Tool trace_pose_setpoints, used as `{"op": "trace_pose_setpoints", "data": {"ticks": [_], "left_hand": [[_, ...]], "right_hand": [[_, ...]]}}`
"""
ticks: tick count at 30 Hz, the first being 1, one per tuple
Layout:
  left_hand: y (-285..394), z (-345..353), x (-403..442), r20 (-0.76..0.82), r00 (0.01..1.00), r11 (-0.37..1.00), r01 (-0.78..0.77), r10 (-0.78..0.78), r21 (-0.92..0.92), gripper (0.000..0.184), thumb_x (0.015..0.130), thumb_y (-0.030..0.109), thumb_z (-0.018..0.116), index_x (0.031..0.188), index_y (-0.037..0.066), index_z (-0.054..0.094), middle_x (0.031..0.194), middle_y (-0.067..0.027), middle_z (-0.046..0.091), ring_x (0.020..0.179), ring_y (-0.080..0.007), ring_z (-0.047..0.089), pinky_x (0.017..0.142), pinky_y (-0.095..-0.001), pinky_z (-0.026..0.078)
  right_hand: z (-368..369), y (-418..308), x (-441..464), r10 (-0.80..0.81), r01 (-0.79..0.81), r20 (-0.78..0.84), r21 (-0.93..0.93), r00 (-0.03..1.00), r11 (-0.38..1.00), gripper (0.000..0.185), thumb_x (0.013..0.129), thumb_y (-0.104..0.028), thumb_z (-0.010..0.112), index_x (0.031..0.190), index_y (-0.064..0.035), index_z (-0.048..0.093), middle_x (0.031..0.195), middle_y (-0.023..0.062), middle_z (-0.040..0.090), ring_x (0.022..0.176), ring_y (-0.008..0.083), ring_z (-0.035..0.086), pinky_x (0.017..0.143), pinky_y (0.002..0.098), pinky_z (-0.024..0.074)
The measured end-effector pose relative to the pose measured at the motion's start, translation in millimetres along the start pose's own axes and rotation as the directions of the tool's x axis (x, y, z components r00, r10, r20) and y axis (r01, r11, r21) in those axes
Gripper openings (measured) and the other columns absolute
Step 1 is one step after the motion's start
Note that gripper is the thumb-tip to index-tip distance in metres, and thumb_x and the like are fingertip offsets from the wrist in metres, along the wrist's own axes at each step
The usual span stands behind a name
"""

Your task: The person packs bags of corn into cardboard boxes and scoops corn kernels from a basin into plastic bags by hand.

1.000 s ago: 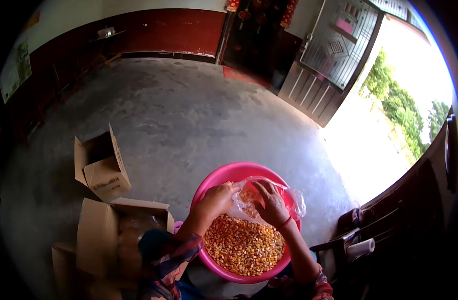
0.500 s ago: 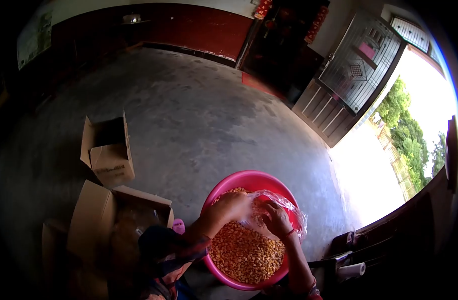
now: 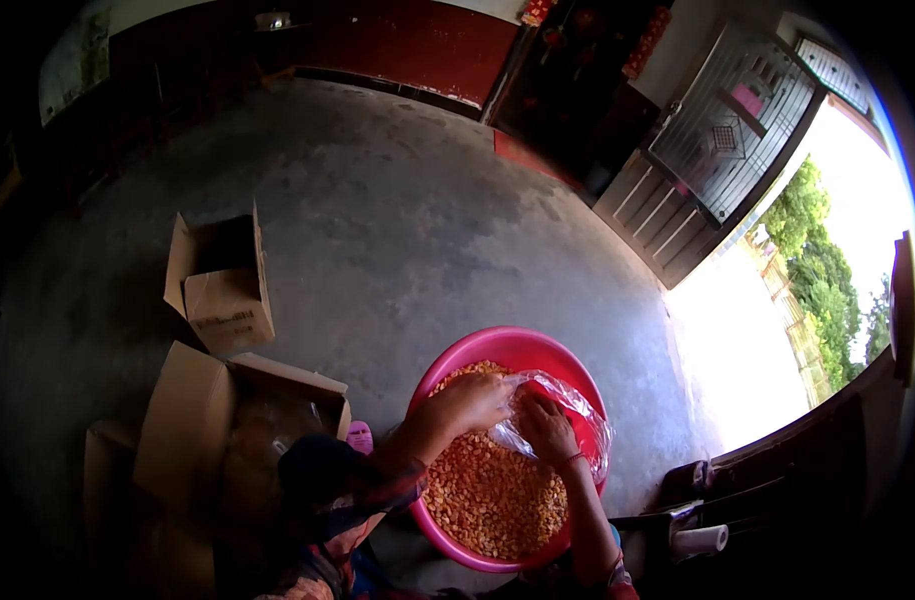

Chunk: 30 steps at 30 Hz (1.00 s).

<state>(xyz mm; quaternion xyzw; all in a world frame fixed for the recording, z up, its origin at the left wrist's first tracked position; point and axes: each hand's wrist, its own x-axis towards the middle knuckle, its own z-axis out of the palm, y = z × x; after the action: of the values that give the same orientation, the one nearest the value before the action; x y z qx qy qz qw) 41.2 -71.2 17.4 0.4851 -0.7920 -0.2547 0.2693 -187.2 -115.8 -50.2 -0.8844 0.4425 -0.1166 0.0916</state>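
A pink plastic basin [image 3: 445,362] holds a broad heap of yellow-orange kernels [image 3: 492,500] that look like dried corn. Over its far right part lies a clear plastic bag [image 3: 595,440], crumpled and partly spread along the inner wall. My left hand [image 3: 472,400] reaches in from the left and pinches the bag's edge. Beside it, my right hand [image 3: 549,430] comes up from below with bent fingers at the bag's mouth. Its fingertips are in shadow, so what they hold is hidden. A red cord circles the right wrist.
An open cardboard box [image 3: 187,420] with wrapped contents stands to the left; another open box [image 3: 227,300] is behind it. A pink slipper [image 3: 359,437] shows near the basin. At the right are an open door [image 3: 732,130] and a white roll [image 3: 699,541].
My right hand has shifted slightly left and its fingers have moved into the bag's mouth. My left hand stays on the bag's edge. The whole view has tilted a little.
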Motion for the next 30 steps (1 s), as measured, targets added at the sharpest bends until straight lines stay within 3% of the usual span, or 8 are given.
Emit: {"op": "trace_pose_setpoints", "data": {"ticks": [6, 9, 11, 13, 15, 18, 23, 30], "left_hand": [[-8, 5, 2, -0.065, 0.998, 1.0, -0.025, 0.026, 0.015, 0.021, 0.073, 0.013, 0.058, 0.085, -0.003, 0.061, 0.086, -0.0218, 0.062, 0.084, -0.0341, 0.061, 0.077, -0.0419, 0.048], [-7, 4, 2, -0.073, 0.997, 0.999, -0.022, 0.024, 0.024, 0.023, 0.072, 0.015, 0.06, 0.087, -0.003, 0.06, 0.086, -0.0216, 0.062, 0.084, -0.0338, 0.061, 0.077, -0.0417, 0.048], [-7, 2, 5, 0.092, 0.993, 0.996, 0.074, -0.078, 0.042, 0.035, 0.076, 0.023, 0.061, 0.105, 0.003, 0.058, 0.099, -0.0171, 0.058, 0.094, -0.0316, 0.057, 0.084, -0.04, 0.045], [-9, 5, 3, -0.066, 0.997, 0.998, -0.026, 0.03, 0.061, 0.022, 0.073, 0.01, 0.059, 0.091, -0.003, 0.059, 0.09, -0.0208, 0.061, 0.087, -0.0332, 0.061, 0.078, -0.0414, 0.049], [-15, 12, 6, -0.048, 0.999, 0.996, -0.014, 0.018, 0.084, 0.025, 0.075, 0.005, 0.055, 0.098, -0.002, 0.056, 0.094, -0.0203, 0.06, 0.089, -0.0334, 0.06, 0.079, -0.0408, 0.049], [-8, 5, 6, -0.037, 0.998, 0.994, 0.058, -0.055, 0.088, 0.04, 0.081, 0.003, 0.046, 0.121, 0.004, 0.049, 0.114, -0.0184, 0.052, 0.102, -0.0322, 0.054, 0.088, -0.0391, 0.044], [-7, 5, 3, -0.161, 0.987, 0.994, 0.007, 0.01, 0.11, 0.042, 0.08, -0.001, 0.046, 0.122, 0.005, 0.045, 0.105, -0.0204, 0.055, 0.092, -0.0335, 0.059, 0.08, -0.0403, 0.049], [-8, 9, 8, -0.3, 0.954, 0.993, 0.052, -0.017, 0.109, 0.045, 0.079, -0.001, 0.047, 0.124, 0.006, 0.046, 0.113, -0.0215, 0.053, 0.093, -0.0338, 0.059, 0.08, -0.0396, 0.049]], "right_hand": [[-5, 2, 5, 0.017, -0.019, 0.063, 0.034, 0.998, 0.999, 0.038, 0.084, -0.026, 0.053, 0.118, -0.0088, 0.052, 0.119, 0.0175, 0.051, 0.105, 0.0352, 0.052, 0.086, 0.0426, 0.0434], [-9, -2, 3, -0.003, 0.0, 0.029, 0.074, 1.0, 0.997, 0.035, 0.082, -0.023, 0.058, 0.114, -0.0085, 0.054, 0.116, 0.0173, 0.053, 0.104, 0.0337, 0.053, 0.086, 0.0409, 0.0445], [-14, -10, 3, 0.023, -0.024, 0.006, 0.131, 1.0, 0.991, 0.033, 0.08, -0.017, 0.059, 0.112, -0.0077, 0.056, 0.115, 0.0163, 0.054, 0.104, 0.0334, 0.053, 0.087, 0.04, 0.044], [-29, -23, -2, -0.017, 0.034, -0.146, 0.115, 0.989, 0.993, 0.031, 0.077, -0.01, 0.059, 0.108, -0.0065, 0.058, 0.112, 0.0154, 0.056, 0.103, 0.0327, 0.053, 0.086, 0.0386, 0.0441], [-49, -52, -6, -0.056, 0.093, -0.312, 0.106, 0.948, 0.99, 0.018, 0.076, -0.004, 0.056, 0.094, -0.0036, 0.06, 0.101, 0.0129, 0.058, 0.095, 0.03, 0.056, 0.08, 0.0375, 0.0453], [-68, -96, -19, -0.121, 0.176, -0.259, 0.202, 0.958, 0.963, 0.013, 0.076, -0.002, 0.056, 0.087, -0.0041, 0.061, 0.093, 0.0104, 0.059, 0.086, 0.0283, 0.057, 0.074, 0.037, 0.0455], [-34, -123, -28, -0.414, 0.378, 0.036, 0.341, 0.91, 0.861, 0.021, 0.074, -0.003, 0.059, 0.095, -0.0046, 0.06, 0.101, 0.0126, 0.057, 0.096, 0.0301, 0.056, 0.08, 0.0372, 0.0468], [4, -118, 12, -0.287, 0.288, -0.03, 0.161, 0.957, 0.944, 0.035, 0.07, -0.01, 0.059, 0.104, -0.0042, 0.055, 0.107, 0.0177, 0.054, 0.1, 0.0341, 0.052, 0.088, 0.0417, 0.04]]}}
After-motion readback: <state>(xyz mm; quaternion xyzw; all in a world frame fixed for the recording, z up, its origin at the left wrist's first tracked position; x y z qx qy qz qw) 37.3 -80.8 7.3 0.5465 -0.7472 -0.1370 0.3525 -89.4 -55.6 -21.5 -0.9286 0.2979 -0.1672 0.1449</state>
